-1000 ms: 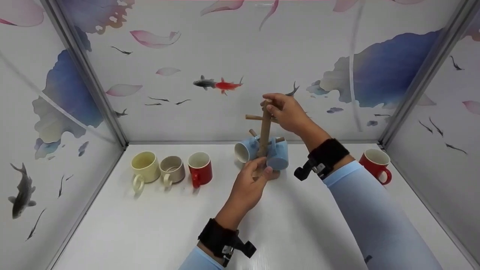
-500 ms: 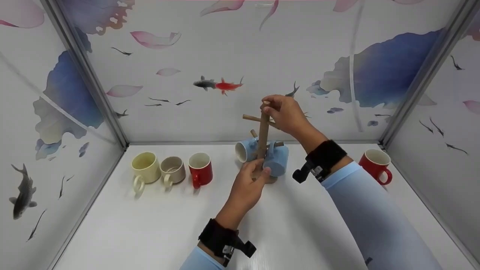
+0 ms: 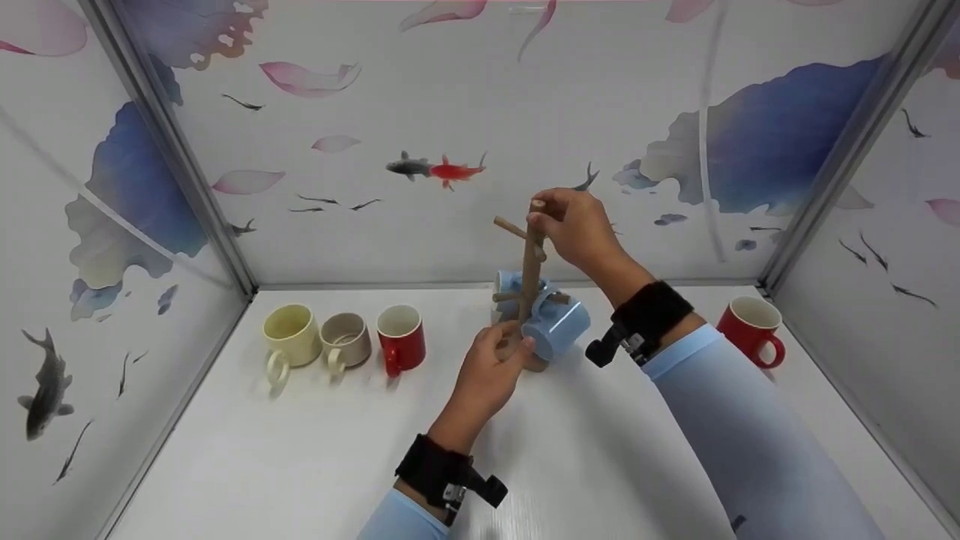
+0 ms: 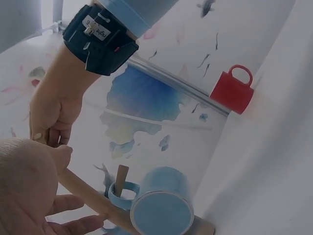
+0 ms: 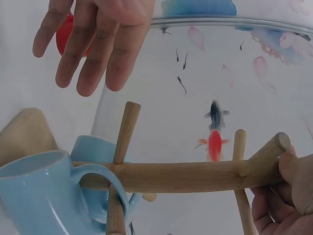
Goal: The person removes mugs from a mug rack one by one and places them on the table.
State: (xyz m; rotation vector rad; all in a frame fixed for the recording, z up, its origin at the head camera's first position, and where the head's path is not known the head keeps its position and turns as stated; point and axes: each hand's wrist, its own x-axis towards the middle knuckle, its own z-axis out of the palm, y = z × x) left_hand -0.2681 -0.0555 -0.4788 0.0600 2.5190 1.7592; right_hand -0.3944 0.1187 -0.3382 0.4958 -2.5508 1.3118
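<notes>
A wooden mug tree (image 3: 530,274) stands near the back wall, its pegs sticking out at several angles. My right hand (image 3: 581,229) pinches the top of its post, thumb and fingers around the end (image 5: 281,142). Low by the base is my left hand (image 3: 487,375); in the right wrist view its fingers (image 5: 120,63) are straight and apart from the post. One light blue mug (image 3: 562,330) hangs by its handle from a lower peg at the front right, tilted. A second light blue mug (image 3: 508,282) hangs behind the post, partly hidden.
To the left, a yellow mug (image 3: 291,337), a beige mug (image 3: 346,337) and a red mug (image 3: 402,337) stand in a row on the white table (image 3: 300,450). Another red mug (image 3: 750,330) stands at the far right. Printed panels (image 3: 600,45) enclose the table.
The mug tree has turned about its post under my right hand. One blue mug has swung from the left to behind the post; the other has come round toward the front.
</notes>
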